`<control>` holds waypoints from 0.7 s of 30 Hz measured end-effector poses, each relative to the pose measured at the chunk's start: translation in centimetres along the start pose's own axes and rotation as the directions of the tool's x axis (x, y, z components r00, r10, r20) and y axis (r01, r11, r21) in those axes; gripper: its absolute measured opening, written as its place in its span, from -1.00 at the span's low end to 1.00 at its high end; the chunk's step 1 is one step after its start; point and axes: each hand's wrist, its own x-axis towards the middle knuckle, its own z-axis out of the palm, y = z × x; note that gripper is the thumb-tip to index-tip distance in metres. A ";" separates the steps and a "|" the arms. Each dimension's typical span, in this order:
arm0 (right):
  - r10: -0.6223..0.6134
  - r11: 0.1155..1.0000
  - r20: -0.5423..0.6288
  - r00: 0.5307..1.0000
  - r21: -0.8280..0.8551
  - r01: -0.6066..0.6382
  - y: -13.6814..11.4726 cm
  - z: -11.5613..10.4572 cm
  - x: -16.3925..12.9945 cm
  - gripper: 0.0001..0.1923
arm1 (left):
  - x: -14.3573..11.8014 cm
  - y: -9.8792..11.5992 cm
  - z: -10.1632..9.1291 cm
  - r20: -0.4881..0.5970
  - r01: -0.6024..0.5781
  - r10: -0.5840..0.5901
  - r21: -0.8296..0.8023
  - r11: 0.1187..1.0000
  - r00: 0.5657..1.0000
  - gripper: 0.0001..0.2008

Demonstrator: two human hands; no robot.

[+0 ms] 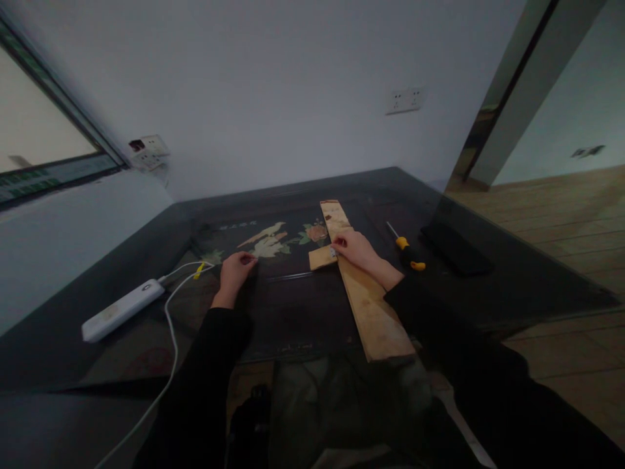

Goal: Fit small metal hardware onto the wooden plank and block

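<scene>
On the table [303, 312], the board [375, 312] looks stiff and lightish; I'd grab its long edges. Left hand [235, 273] is curled, can't tell if it's pinching anything. Right hand [359, 251] pinches, over the block [320, 260], a probably hard, light bit [333, 252].

White power strip [122, 311], cable [175, 348] with yellow tag [198, 271], wall sockets [406, 100], flat black object [458, 251]

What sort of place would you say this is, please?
Probably a room in a home: a dark table with a flower design stands by a pale wall with a socket, and the floor looks like wood.
</scene>
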 end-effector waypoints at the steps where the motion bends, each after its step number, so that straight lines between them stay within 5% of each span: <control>1: 0.000 1.000 0.000 1.000 -0.003 0.000 0.0 0.0 0.0 -0.85 | 0.0 0.1 0.0 -0.003 -0.001 0.001 0.000 1.000 1.000 -0.82; 12: 0.016 1.000 0.002 1.000 0.002 -0.016 0.0 -0.4 0.0 -0.85 | -0.7 3.0 -0.5 -0.172 -0.124 0.123 0.007 0.992 0.977 -0.83; 16: 0.012 1.000 0.026 1.000 0.013 -0.013 0.2 -0.6 0.3 -0.85 | -1.4 8.6 1.0 -0.162 -0.336 0.315 -0.125 0.934 0.935 -0.85; 21: -0.048 0.999 0.067 0.997 -0.012 0.049 0.9 -0.8 0.7 -0.71 | -1.6 16.7 4.8 0.052 -0.546 0.608 -0.384 0.744 0.792 -0.89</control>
